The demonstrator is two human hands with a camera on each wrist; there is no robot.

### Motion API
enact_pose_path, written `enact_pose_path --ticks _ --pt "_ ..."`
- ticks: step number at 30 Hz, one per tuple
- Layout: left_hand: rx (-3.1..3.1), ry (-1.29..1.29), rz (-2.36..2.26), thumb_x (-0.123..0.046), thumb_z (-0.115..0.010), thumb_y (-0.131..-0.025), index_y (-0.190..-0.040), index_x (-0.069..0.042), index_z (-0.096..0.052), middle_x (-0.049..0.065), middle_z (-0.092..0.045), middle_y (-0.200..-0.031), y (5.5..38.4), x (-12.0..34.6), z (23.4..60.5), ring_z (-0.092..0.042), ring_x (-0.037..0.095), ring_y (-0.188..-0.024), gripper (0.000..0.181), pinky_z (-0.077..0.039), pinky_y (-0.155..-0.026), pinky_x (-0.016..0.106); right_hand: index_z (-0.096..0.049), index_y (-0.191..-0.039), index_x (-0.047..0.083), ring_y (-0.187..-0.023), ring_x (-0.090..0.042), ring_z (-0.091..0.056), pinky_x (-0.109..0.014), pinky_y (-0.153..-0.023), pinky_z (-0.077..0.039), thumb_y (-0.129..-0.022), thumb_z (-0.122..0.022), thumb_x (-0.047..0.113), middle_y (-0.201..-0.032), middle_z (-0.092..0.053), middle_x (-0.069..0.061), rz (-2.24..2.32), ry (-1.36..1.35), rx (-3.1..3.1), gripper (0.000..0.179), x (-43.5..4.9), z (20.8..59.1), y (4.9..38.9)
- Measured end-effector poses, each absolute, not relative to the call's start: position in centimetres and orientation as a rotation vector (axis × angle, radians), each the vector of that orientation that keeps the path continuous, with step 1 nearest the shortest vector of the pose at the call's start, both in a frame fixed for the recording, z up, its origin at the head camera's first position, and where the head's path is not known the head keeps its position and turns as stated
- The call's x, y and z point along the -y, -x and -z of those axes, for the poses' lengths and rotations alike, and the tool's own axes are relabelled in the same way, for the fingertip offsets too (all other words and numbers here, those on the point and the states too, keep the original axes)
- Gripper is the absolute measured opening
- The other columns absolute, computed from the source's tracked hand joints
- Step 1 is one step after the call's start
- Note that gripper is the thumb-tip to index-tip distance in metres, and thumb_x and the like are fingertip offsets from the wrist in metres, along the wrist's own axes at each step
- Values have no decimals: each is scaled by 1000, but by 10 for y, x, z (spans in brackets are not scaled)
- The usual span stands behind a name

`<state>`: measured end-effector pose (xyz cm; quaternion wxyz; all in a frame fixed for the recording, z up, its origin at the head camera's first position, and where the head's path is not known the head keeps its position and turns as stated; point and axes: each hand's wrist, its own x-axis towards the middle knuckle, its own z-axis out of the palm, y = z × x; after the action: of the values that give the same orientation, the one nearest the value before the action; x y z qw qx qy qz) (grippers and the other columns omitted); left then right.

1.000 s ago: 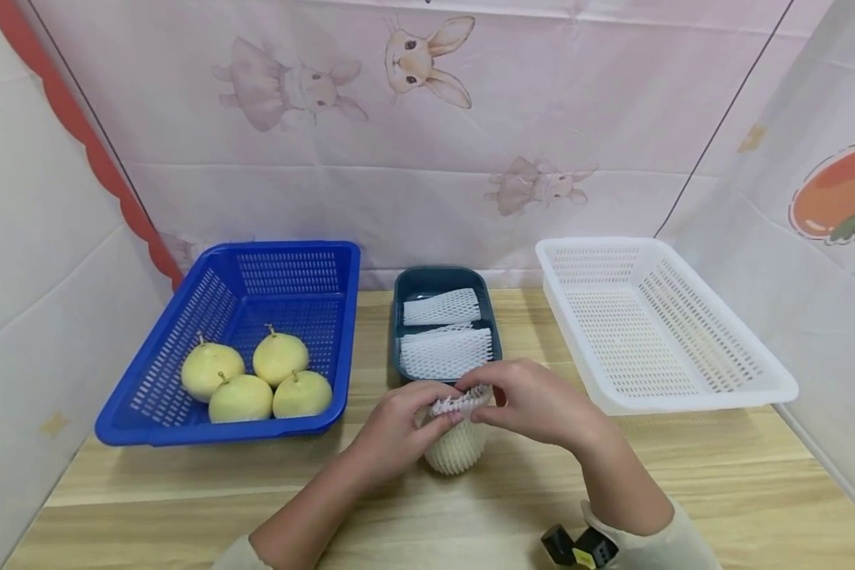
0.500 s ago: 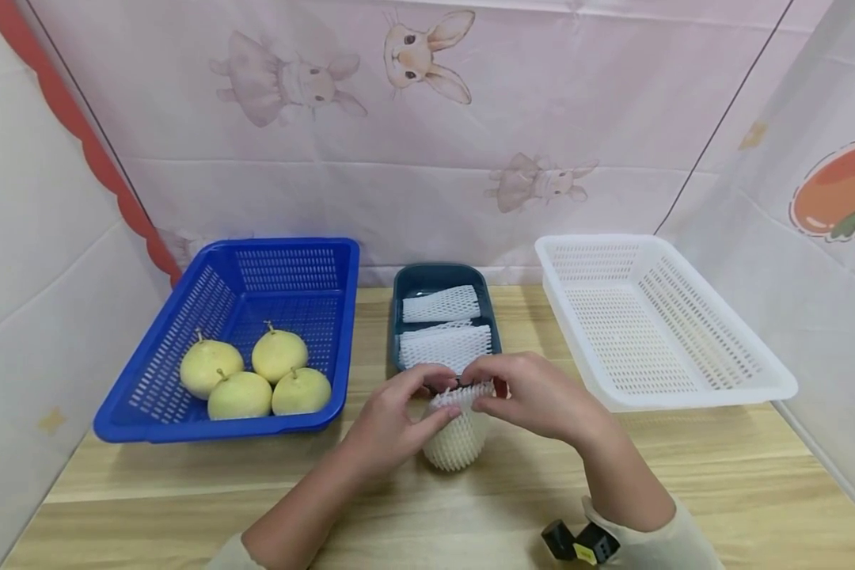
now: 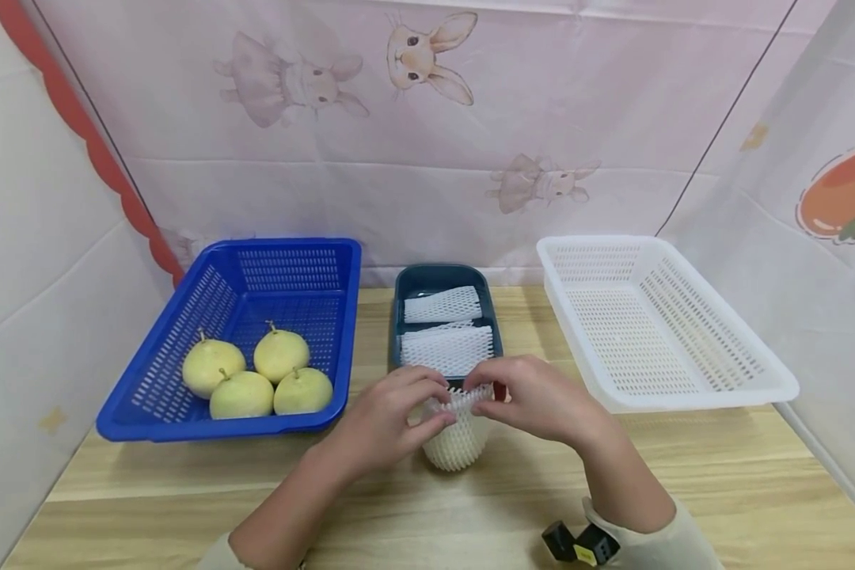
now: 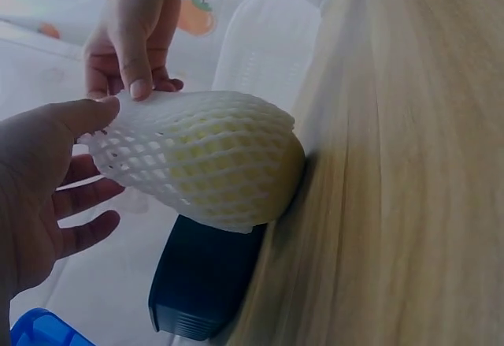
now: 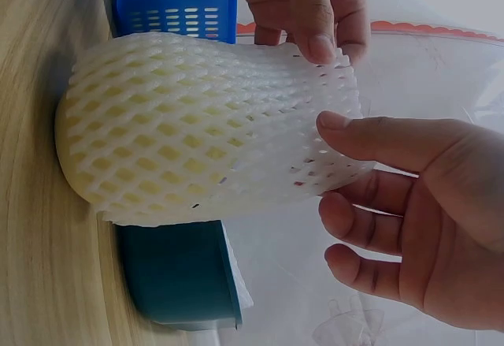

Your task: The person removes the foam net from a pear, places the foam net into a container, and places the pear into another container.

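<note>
A yellow pear (image 4: 293,174) stands on the wooden table in a white foam net sleeve (image 3: 457,439), its bottom bare below the mesh. The sleeve's loose upper end rises above the fruit. My left hand (image 3: 388,419) pinches the sleeve's rim between thumb and forefinger, with the other fingers spread apart in the left wrist view. On the opposite side, my right hand (image 3: 541,400) pinches the rim with thumb and forefinger. Just behind the pear is a dark green tray (image 3: 438,275) with white foam nets (image 3: 447,348) lying flat in it.
A blue basket (image 3: 221,430) at left holds several yellow pears (image 3: 241,396). The white basket (image 3: 705,402) stands at right. Fabric walls close off the back and both sides. A small black device (image 3: 591,546) sits by the right cuff.
My left hand has shifted its fingers on the sleeve's rim, lifting them and closing them again a little to the left. My right hand keeps its hold, and the pear stays put.
</note>
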<state>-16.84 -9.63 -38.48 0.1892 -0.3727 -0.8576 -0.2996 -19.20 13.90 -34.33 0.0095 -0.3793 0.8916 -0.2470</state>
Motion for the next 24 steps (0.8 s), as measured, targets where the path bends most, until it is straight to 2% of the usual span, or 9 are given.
enact_pose_path --ticks 7,15,24 --pt "2416 1022 864 -29 -75 -89 -95 -18 -60 -8 -62 -94 168 97 382 -58 7 -90 20 -52 -78 22 -72 -100 19 -72 -1 -54 -21 -64 -49 -87 -75 19 -88 -68 13 792 1179 -2784 13 -141 344 192" --pt "2427 1042 823 -29 -72 -91 -114 -16 -68 -3 -70 -111 169 98 382 -64 9 -107 27 -53 -92 27 -72 -101 19 -73 -1 -55 -21 -65 -49 -87 -75 18 -87 -68 13 784 1196 -2785 14 -141 344 193" --pt "2403 976 942 -21 -73 -91 -109 -11 -71 -2 -73 -105 167 97 380 -66 5 -91 21 -56 -81 21 -73 -100 18 -73 0 -55 -21 -65 -50 -86 -76 18 -88 -68 12 798 1229 -2801 14 -142 342 193"
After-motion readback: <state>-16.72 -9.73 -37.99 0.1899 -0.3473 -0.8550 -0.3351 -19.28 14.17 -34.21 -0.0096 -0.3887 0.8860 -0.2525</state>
